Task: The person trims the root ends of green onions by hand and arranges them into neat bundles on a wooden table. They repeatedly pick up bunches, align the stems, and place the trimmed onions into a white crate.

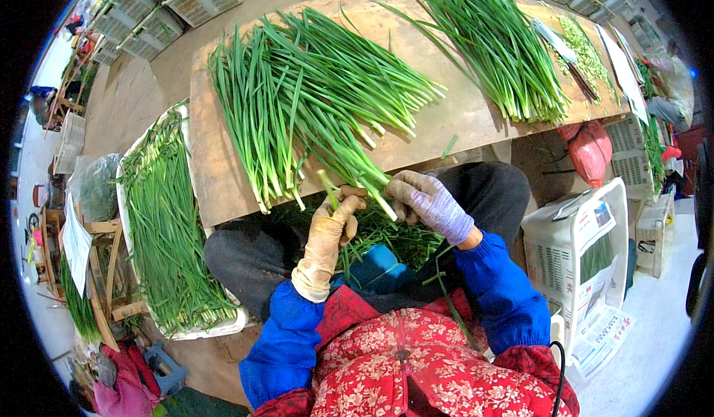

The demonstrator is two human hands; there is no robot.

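My left hand (324,236), in a stained yellowish glove, is closed around a short green stem (328,187) that sticks up between the fingers. My right hand (429,200), in a purple knit glove, touches the pale lower ends of a few garlic chives (368,180) with curled fingers; whether it grips them is hidden. Those chives overhang the near edge of a wooden board (440,107). Behind them a spread pile of garlic chives (329,77) lies on the board. A second, neater bunch (496,54) rests farther right.
A knife (553,40) lies beside pale trimmings (583,49) at the board's right end. A white crate (242,319) full of chives stands at left. Loose leaves (399,233) lie between my knees. Another white crate (549,238) stands at right, a red bag (588,152) above it.
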